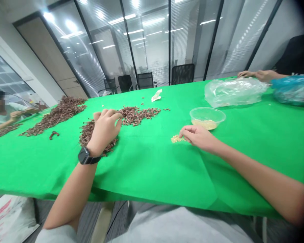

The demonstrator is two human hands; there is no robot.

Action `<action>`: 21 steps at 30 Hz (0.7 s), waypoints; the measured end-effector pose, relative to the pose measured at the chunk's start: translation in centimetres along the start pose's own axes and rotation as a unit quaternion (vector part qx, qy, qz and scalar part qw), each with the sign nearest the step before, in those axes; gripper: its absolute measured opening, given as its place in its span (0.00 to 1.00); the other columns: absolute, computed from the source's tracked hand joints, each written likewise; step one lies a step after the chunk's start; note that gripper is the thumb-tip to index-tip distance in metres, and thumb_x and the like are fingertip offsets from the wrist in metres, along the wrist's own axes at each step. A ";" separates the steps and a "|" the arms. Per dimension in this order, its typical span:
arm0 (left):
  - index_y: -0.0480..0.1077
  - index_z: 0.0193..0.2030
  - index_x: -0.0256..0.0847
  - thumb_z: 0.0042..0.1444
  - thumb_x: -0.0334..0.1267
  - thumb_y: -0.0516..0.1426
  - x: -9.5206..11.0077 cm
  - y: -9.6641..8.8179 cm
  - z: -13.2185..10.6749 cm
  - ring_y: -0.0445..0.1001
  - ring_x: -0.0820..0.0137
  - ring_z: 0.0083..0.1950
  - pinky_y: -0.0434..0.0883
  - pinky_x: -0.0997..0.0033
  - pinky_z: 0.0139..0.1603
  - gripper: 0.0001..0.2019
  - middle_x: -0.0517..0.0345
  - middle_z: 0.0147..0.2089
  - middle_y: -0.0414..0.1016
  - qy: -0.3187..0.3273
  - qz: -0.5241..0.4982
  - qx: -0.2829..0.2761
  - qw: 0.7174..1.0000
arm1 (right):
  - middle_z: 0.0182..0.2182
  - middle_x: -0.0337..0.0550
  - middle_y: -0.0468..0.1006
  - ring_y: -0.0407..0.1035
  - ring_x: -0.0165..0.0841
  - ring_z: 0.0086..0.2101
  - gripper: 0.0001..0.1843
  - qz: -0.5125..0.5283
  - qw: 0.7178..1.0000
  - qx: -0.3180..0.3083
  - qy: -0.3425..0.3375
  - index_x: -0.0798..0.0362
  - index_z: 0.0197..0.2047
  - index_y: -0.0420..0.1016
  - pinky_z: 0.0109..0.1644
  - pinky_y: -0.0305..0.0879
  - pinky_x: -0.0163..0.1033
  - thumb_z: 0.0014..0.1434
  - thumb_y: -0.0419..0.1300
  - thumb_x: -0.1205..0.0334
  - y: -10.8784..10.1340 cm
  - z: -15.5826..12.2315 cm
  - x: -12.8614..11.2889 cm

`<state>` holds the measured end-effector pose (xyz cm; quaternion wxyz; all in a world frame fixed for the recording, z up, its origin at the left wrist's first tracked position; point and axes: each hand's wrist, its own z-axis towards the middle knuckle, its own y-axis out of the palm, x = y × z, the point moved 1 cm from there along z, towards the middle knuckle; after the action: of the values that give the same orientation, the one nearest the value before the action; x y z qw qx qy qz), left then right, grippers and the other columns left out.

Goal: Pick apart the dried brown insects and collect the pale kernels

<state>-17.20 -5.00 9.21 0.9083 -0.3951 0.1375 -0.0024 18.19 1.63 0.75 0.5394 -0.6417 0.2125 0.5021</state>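
Two heaps of small brown, dried, twig-like pieces lie on the green tablecloth (152,162): a near heap (85,133) and a farther heap (136,115). My left hand (105,128), with a black watch on its wrist, hangs over the near heap and covers part of it. Its fingers curl together near the far heap's edge; what is between them is hidden. My right hand (199,136) pinches at the edge of a small pile of yellow bits (176,138). Whatever those fingertips hold is too small to name. Just behind it sits a clear plastic bowl (219,114) with pale yellow bits inside.
Larger brown heaps (58,113) lie at the left, near another person's hand (15,115). A clear plastic bag (235,91) and a blue bag (294,89) are at the right, by another person's hands (263,75). A crumpled white paper (156,96) lies farther back.
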 end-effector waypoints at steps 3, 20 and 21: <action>0.78 0.42 0.43 0.66 0.36 0.52 1.8 1.9 3.0 0.70 0.56 0.50 0.60 0.49 0.54 0.13 0.48 0.46 0.79 0.046 -0.016 -0.042 0.998 | 0.23 0.35 0.70 0.62 0.29 0.25 0.12 -0.031 0.998 0.029 -0.053 0.53 0.32 0.74 0.29 0.56 0.36 0.56 0.58 0.52 -0.1 0.2 0.2; 0.54 0.76 0.43 0.60 0.71 0.42 4.4 22.0 14.8 0.58 0.35 0.72 0.56 0.35 0.67 0.45 0.34 0.76 0.53 -0.144 -0.058 -0.307 0.939 | 0.41 0.44 0.83 0.72 0.36 0.40 0.09 -0.185 0.972 0.062 -0.128 0.54 0.41 0.79 0.46 0.64 0.40 0.59 0.58 0.68 0.2 0.5 0.7; 0.57 0.75 0.43 0.59 0.72 0.42 4.4 22.6 14.6 0.59 0.33 0.71 0.56 0.32 0.66 0.46 0.33 0.75 0.56 -0.154 -0.061 -0.313 0.935 | 0.41 0.44 0.83 0.72 0.36 0.40 0.09 -0.182 0.973 0.061 -0.129 0.54 0.41 0.79 0.46 0.64 0.40 0.59 0.58 0.67 0.2 0.5 0.6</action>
<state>-11.65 20.52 1.37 0.7467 -0.6627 -0.0348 0.0462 18.08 2.16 0.14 0.6826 -0.5655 0.0511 0.4600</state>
